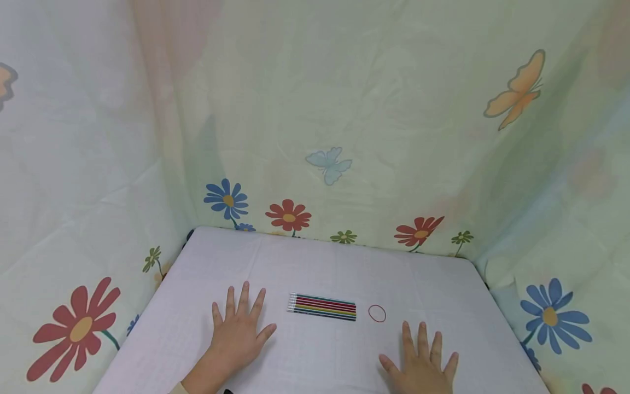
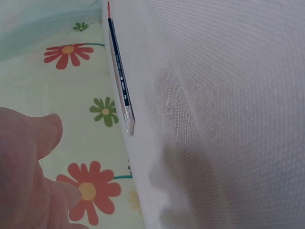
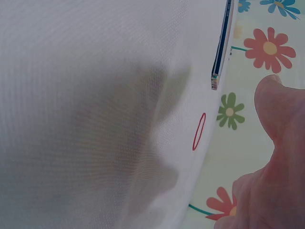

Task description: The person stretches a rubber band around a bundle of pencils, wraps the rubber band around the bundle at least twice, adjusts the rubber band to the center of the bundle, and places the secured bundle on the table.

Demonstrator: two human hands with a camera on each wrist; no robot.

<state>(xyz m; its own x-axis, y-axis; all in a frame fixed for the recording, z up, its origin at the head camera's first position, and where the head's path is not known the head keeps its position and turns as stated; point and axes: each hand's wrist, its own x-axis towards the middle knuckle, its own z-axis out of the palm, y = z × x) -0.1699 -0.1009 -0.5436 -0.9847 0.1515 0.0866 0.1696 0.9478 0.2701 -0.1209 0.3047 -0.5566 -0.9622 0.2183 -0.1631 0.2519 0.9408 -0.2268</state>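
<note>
Several pencils (image 1: 322,306) in different colours lie side by side in a flat row on the white-covered table, their white eraser ends to the left. Just right of them lies a thin red rubber band (image 1: 377,313) in a loose oval. My left hand (image 1: 237,335), fingers spread straight, is left of the pencils and apart from them. Lower right of the band is my right hand (image 1: 422,365), also spread and holding nothing. In the left wrist view a dark pencil (image 2: 121,71) shows nearest; the right wrist view shows the red band (image 3: 199,131) below the pencil ends (image 3: 220,52).
The white cloth-covered table (image 1: 275,262) has a far edge against a pale curtain (image 1: 374,98) printed with flowers and butterflies. Curtain also hangs along the left and right sides. A small dark object (image 1: 228,392) shows by the left wrist at the bottom edge.
</note>
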